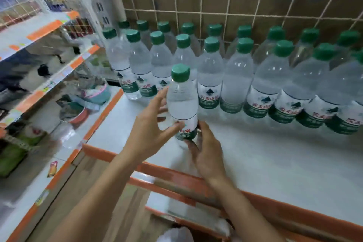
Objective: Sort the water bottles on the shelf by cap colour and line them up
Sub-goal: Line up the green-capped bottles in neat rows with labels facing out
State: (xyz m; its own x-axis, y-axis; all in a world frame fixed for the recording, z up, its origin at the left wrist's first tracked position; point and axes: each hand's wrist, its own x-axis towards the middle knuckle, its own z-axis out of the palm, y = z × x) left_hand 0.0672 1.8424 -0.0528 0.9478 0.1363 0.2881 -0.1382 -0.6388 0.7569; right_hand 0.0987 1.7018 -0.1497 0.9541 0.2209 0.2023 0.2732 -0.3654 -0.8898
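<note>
The clear plastic water bottle with a green screw cap [182, 104] stands upright between both hands, just in front of the lined-up stock and towards the left end of the shelf. Whether its base rests on the board or hangs just above it cannot be told, since the hands hide it.

The left hand [151, 129] wraps the bottle's left side. Its thumb [175, 126] presses the front of the label, and the other fingers are spread and curled behind the body. The right hand [208, 155] cups the base from the lower right with its fingers curled against the plastic.

Behind stand the front row of green-capped bottles [237, 76] and the back row of green-capped bottles [243, 31], packed shoulder to shoulder against a cream wire grid [227, 13]. Both rows sit on the white shelf board [275, 159] with its orange front lip [294, 208].

This looks like the placing step for one more green-capped bottle. Both rows seem full, so the next move probably calls for setting it down squarely to start a third line, label forward. It needs a gentle release so it does not knock its neighbours.
</note>
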